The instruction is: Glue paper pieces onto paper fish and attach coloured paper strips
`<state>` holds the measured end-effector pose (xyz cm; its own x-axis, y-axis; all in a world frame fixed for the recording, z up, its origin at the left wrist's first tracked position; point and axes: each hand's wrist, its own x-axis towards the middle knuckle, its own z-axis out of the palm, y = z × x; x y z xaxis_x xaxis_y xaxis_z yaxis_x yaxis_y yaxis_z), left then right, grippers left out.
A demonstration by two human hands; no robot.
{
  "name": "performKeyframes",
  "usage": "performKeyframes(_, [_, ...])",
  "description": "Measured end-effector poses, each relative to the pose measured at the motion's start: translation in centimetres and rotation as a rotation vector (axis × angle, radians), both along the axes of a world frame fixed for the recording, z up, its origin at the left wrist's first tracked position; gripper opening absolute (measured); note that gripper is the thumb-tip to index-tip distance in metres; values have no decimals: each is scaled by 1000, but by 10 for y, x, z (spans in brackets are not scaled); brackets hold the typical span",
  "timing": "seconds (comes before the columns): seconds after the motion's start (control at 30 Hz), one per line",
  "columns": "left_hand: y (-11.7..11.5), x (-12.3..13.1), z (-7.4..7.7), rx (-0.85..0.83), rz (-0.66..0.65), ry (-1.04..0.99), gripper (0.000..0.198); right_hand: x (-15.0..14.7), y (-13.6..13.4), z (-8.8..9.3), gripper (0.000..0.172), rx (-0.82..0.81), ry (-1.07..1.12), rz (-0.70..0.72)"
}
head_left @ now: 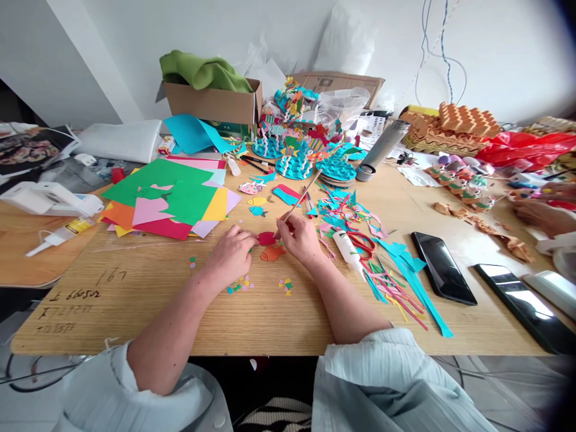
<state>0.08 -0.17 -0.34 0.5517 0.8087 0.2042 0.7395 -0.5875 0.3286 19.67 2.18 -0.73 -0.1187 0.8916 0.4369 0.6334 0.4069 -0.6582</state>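
Observation:
My left hand (231, 252) is closed, pinching a small red paper fish (267, 239) just above the wooden table (180, 312). My right hand (300, 239) is closed around a thin wooden stick (300, 199) that slants up and away to the right, its lower tip at the red fish. An orange paper fish (272, 254) lies flat on the table right below both hands. Tiny coloured paper dots (285, 284) are scattered in front of my wrists.
A fan of coloured paper sheets (168, 201) lies at the left, a glue bottle (347, 247) and red scissors (365, 243) among paper strips (396, 282) at the right. Two phones (442, 267) lie farther right. Another person's hand (540, 214) works at the far right.

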Motion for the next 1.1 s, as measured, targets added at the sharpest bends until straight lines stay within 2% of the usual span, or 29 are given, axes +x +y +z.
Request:
performKeyframes(0.17, [0, 0, -1, 6, 2, -4, 47, 1, 1, -2, 21, 74, 56, -30])
performKeyframes(0.4, [0, 0, 0, 15, -5, -4, 45, -1, 2, -6, 19, 50, 58, 25])
performKeyframes(0.57, [0, 0, -3, 39, 8, -12, 44, 1, -4, 5, 22, 253, 329, -175])
performKeyframes(0.7, [1, -1, -3, 52, 40, -7, 41, 4, -5, 14, 23, 250, 466, -207])
performKeyframes(0.8, [0, 0, -1, 53, 43, -3, 41, 4, -3, 14, 24, 130, 414, -178])
performKeyframes(0.93, [0, 0, -1, 59, 35, -10, 40, 0, -2, 10, 23, -80, 217, -74])
performKeyframes(1.1, [1, 0, -3, 55, 29, -8, 40, -2, -2, 6, 23, -77, 16, -53])
